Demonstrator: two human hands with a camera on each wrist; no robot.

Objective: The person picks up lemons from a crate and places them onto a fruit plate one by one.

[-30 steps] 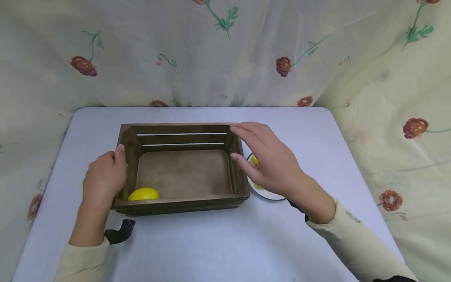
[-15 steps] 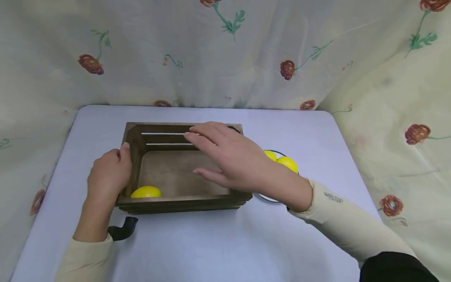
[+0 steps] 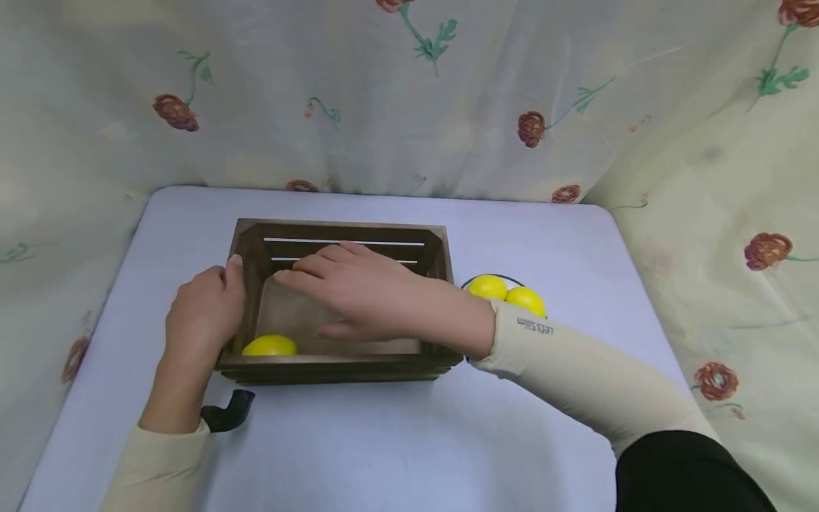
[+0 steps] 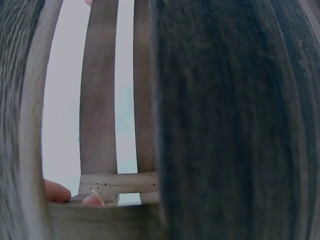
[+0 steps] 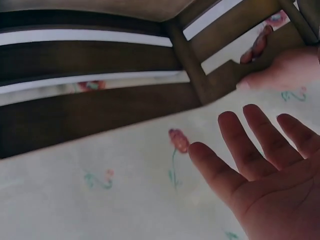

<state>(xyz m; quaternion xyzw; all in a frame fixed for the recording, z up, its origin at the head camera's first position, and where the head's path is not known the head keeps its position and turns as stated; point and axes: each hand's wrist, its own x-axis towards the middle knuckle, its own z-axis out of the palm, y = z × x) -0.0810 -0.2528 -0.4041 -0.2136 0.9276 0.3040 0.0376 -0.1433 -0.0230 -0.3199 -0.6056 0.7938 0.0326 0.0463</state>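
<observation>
My left hand [image 3: 206,306] grips the left end wall of a brown slatted wooden crate [image 3: 345,371], its thumb at the top rim. In the right wrist view, fingers of the left hand [image 5: 282,70] come through a gap in the slats. My right hand [image 3: 358,295] is over the crate's inside, fingers extended and apart, holding nothing; its open palm also shows in the right wrist view. One yellow lemon [image 3: 270,346] lies in the crate's front left corner. The right hand hides part of the crate floor.
Right of the crate, a dark-rimmed white plate [image 3: 509,282] bears yellow lemons [image 3: 488,286], partly hidden by the right sleeve [image 3: 576,355]. A white cloth covers the table [image 3: 358,448]. Flowered curtains [image 3: 384,128] hang behind and at the sides.
My right hand has moved left from the crate's right end to above its middle, uncovering lemons on the plate. My left hand keeps its grip. The view has shifted slightly.
</observation>
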